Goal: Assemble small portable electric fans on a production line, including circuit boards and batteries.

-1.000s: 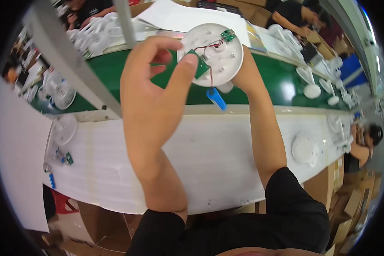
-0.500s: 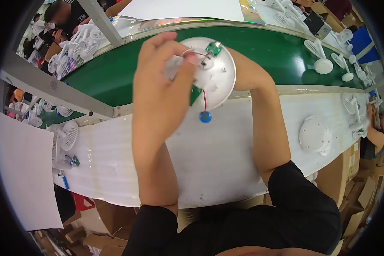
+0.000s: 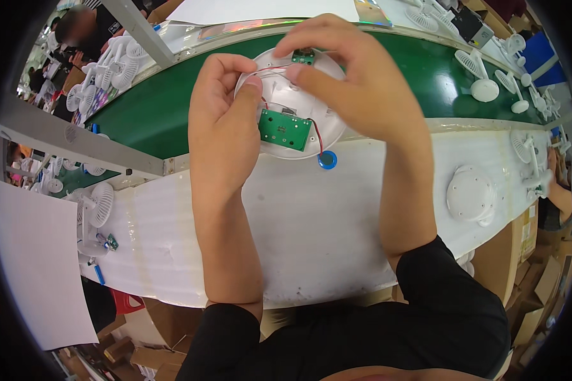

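Note:
A round white plastic base (image 3: 299,95), open side up, is held above the bench. My left hand (image 3: 225,120) grips its left rim, with the thumb over the edge. My right hand (image 3: 368,76) reaches over its upper right part, thumb and forefinger curled at thin red and white wires (image 3: 272,68); the exact hold is partly hidden. A green circuit board (image 3: 285,130) lies in the lower part of the base, and a smaller green board (image 3: 303,57) sits at the far rim below my right fingers. From a red wire hangs a blue-rimmed disc (image 3: 327,159), just outside the near rim.
Beyond the white-covered bench (image 3: 311,235) runs a green conveyor belt (image 3: 165,127). Another white base (image 3: 470,197) lies at right. Small white fans (image 3: 98,204) stand at left and beside the belt. A grey metal post (image 3: 82,146) crosses at left. Other people work nearby.
My right hand has come from behind the base to over its upper right. My left hand has moved from over the inside to the left rim, uncovering the larger board.

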A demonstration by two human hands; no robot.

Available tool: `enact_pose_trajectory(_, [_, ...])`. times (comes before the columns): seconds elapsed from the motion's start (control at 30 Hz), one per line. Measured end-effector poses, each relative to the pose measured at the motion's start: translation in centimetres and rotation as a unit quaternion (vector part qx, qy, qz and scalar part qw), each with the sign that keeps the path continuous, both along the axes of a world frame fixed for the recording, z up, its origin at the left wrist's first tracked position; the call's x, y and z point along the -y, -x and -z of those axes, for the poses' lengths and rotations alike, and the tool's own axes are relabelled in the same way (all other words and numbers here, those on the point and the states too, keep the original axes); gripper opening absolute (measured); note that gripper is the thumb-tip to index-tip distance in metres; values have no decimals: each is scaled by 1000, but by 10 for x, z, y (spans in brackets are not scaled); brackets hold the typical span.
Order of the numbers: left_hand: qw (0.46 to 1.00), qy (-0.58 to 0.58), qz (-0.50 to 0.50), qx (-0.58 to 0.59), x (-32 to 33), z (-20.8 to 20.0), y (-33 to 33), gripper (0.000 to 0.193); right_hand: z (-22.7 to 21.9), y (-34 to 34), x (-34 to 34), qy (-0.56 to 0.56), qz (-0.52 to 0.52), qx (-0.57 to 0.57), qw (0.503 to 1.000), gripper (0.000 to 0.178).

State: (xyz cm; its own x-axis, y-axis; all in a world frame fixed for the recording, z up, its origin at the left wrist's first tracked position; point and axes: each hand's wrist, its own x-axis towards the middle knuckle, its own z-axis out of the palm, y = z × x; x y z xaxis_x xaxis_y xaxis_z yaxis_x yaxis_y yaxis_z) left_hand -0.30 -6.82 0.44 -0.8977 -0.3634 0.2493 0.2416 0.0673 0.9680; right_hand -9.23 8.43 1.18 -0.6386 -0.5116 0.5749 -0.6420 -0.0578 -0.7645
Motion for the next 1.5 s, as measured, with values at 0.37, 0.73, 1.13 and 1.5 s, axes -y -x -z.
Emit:
enact_pose_trajectory(0.37, [988,-99,118,-28,5,-1,-3,36,-6,-16,6,-64,-8,-54,996,13])
enact_pose_trajectory(0.73, [982,-101,159,8,5,-6,-7,48,-4,-13,12,-63,38,-95,993,13])
enact_pose_trajectory(1.13, [961,-171,216,-19,9,7,3,51,-4,-13,5,-65,31,-64,995,12])
enact_pose_trajectory(1.5, [983,-36,182,-9,15,-3,-6,40,4,0,5,-52,17,-53,997,11])
